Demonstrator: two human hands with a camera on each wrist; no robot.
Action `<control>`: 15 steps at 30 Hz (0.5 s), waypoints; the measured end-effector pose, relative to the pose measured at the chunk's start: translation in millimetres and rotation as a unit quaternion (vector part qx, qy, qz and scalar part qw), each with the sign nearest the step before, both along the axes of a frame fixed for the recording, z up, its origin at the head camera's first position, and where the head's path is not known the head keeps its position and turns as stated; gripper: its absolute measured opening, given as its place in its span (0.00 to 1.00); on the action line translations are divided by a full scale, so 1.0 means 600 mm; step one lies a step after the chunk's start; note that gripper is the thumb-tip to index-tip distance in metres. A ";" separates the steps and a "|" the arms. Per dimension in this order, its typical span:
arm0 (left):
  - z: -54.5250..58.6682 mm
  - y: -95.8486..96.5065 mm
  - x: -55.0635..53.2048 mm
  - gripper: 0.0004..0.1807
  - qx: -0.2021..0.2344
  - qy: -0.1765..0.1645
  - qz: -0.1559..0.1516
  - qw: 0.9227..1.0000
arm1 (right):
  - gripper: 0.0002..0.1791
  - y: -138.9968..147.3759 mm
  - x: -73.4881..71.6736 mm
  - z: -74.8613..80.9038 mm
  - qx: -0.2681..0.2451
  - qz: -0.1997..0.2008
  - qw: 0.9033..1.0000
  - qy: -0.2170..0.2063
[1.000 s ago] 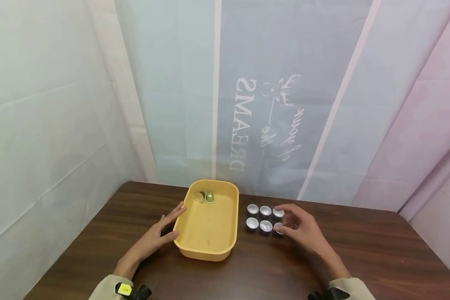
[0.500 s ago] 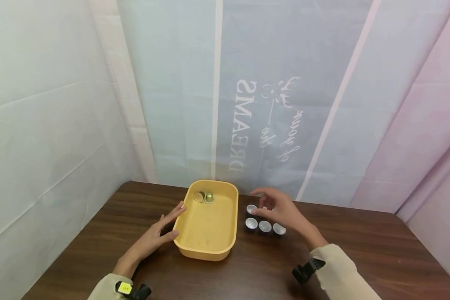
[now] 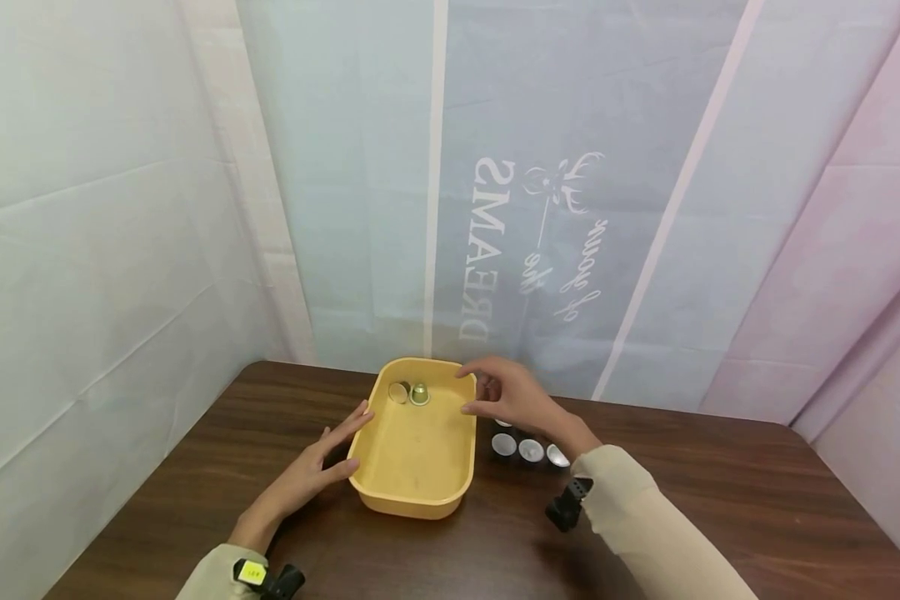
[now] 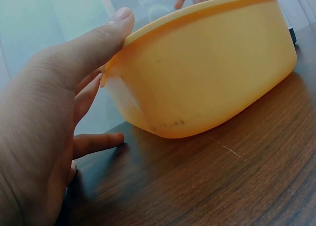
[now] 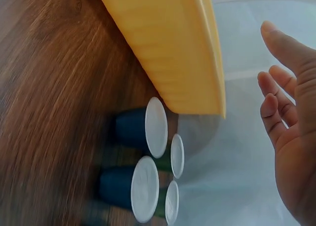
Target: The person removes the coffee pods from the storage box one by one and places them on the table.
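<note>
A yellow plastic bin (image 3: 417, 454) stands on the table and holds two greenish coffee capsules, one lying on its side (image 3: 398, 392) and one standing lid down (image 3: 419, 395). My left hand (image 3: 307, 479) rests at its left side, thumb (image 4: 106, 35) at the rim and fingers spread along the outer wall. Over the bin's right rim hovers my right hand (image 3: 513, 396), its thumb apart from the loosely bent fingers and nothing between them. Just right of the bin, blue capsules (image 5: 131, 124) and green capsules (image 5: 163, 161) stand in rows with pale lids up, some hidden below my right hand and wrist.
The brown wooden table (image 3: 720, 492) extends to both sides. A printed cloth backdrop (image 3: 375, 208) hangs right behind its rear edge. Each wrist wears a black camera, the right one (image 3: 566, 504) close in front of the capsules.
My right hand has moved left from the right end of the capsule rows, passing over them to the bin's right rim. The left hand and the bin have stayed in place.
</note>
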State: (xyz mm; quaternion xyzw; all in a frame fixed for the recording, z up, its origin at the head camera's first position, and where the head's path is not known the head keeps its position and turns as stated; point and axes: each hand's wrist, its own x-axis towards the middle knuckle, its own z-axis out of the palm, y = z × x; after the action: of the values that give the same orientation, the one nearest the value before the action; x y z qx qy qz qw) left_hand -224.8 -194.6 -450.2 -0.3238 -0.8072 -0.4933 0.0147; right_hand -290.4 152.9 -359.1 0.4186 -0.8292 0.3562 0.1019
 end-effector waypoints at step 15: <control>0.005 0.000 0.004 0.35 0.002 -0.005 -0.002 1.000 | 0.25 -0.057 -0.031 -0.023 0.103 0.026 0.994 -0.015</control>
State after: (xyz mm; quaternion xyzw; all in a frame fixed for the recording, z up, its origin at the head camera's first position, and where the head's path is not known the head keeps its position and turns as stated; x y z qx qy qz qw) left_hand -222.7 -194.6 -447.2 -0.3227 -0.8059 -0.4963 0.0103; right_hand -309.2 118.6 -373.2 0.4434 -0.8516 0.2773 0.0364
